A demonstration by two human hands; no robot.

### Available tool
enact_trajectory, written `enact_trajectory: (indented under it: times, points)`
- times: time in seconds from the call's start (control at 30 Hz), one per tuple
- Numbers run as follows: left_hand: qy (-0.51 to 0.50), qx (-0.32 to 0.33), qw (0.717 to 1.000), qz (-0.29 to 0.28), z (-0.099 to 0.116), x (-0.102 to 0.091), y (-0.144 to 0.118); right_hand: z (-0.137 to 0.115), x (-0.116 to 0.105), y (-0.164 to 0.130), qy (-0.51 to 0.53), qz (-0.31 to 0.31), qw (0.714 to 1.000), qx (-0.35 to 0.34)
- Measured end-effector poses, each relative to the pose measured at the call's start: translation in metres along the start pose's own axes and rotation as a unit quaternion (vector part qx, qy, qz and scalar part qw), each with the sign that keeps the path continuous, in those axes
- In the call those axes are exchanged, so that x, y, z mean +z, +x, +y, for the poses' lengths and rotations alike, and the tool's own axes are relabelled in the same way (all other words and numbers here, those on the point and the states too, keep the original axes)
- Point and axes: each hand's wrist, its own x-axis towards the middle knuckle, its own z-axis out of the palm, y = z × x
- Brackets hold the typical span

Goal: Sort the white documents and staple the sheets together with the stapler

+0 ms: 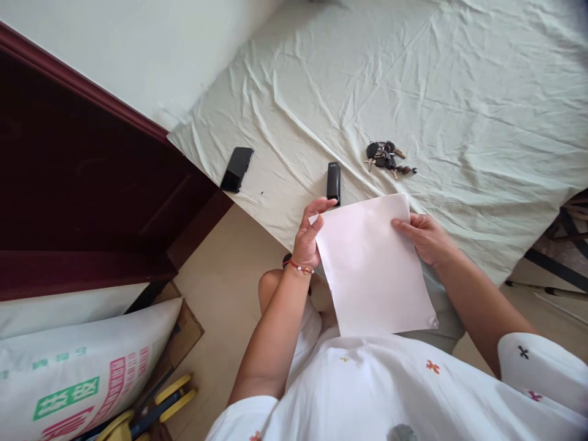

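Paper (372,269), a single blank white sheet, is what I have between both hands, held just above the near edge of the bed (459,92). It looks smooth and flat, tilted slightly, with a small curl at its lower right corner. Under it spreads the bed's pale, wrinkled sheet. A printed white sack (78,373) lies on the floor at lower left. My left hand (309,236), with a red bracelet at the wrist, pinches the sheet's upper left corner; my right hand (425,236) grips the upper right edge, fingers closed on it. On the bed lie a black phone (236,169), a bunch of keys (388,158), and a small black bar-shaped device (334,182) just beyond my left fingertips.
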Motion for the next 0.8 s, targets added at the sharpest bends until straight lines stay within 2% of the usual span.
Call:
enact_trajectory:
  times: [0.23,0.3,0.4,0.47,0.57,0.63,0.7,0.8]
  points:
    - [0.015,-0.018,1.000,-0.007,-0.017,0.008,0.014,0.002,-0.001,-0.001,-0.064,0.037,0.994,-0.084]
    - [0.012,-0.020,1.000,0.016,-0.020,0.006,0.016,0.004,-0.005,0.000,-0.076,0.043,0.993,-0.085]
    - [0.062,-0.030,0.994,0.090,-0.020,-0.001,0.021,0.005,-0.009,0.003,-0.124,0.055,0.986,-0.095]
    - [0.124,-0.051,0.982,0.135,-0.020,-0.006,0.026,0.001,-0.011,0.007,-0.218,0.086,0.965,-0.115]
    - [0.195,-0.079,0.964,0.162,-0.020,-0.010,0.035,-0.010,-0.009,0.014,-0.391,0.135,0.900,-0.139]
    - [0.224,-0.081,0.955,0.174,-0.020,-0.010,0.044,-0.018,-0.007,0.019,-0.452,0.145,0.868,-0.143]
    - [0.253,-0.075,0.945,0.195,-0.020,-0.011,0.055,-0.025,-0.006,0.024,-0.470,0.148,0.857,-0.150]
    - [0.315,-0.071,0.920,0.223,-0.020,-0.013,0.072,-0.030,-0.006,0.031,-0.449,0.149,0.869,-0.143]
